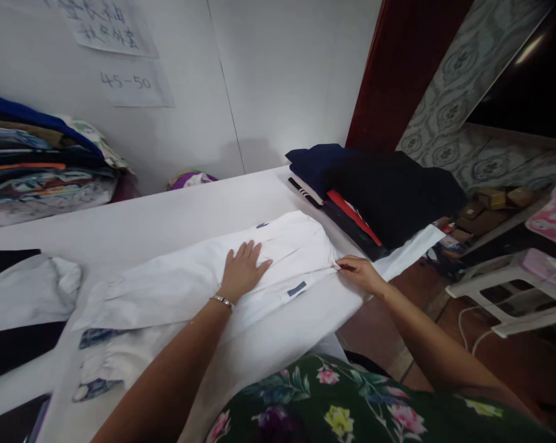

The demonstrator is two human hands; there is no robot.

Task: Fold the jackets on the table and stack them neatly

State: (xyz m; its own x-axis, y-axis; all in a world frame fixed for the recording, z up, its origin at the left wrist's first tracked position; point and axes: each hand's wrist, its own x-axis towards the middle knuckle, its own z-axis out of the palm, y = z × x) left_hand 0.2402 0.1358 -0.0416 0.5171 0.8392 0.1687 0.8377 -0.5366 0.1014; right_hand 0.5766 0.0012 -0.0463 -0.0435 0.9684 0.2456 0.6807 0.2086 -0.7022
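A white garment (167,283) lies stretched lengthwise across the white-covered table, with small dark patches on it. Blue checked trim (100,389) shows on what look like its cuffs at the lower left; I cannot tell whether it is a shirt or a jacket. My left hand (243,269) rests flat on the cloth, fingers spread, a bracelet at the wrist. At the garment's right end, my right hand (358,274) pinches its edge between thumb and fingers.
A stack of dark folded clothes (374,191) stands at the table's back right. Piled clothes (42,166) fill the far left, and grey and black garments (33,295) lie nearer. A white plastic stool (513,289) is on the floor to the right. Handwritten papers (137,80) hang on the wall.
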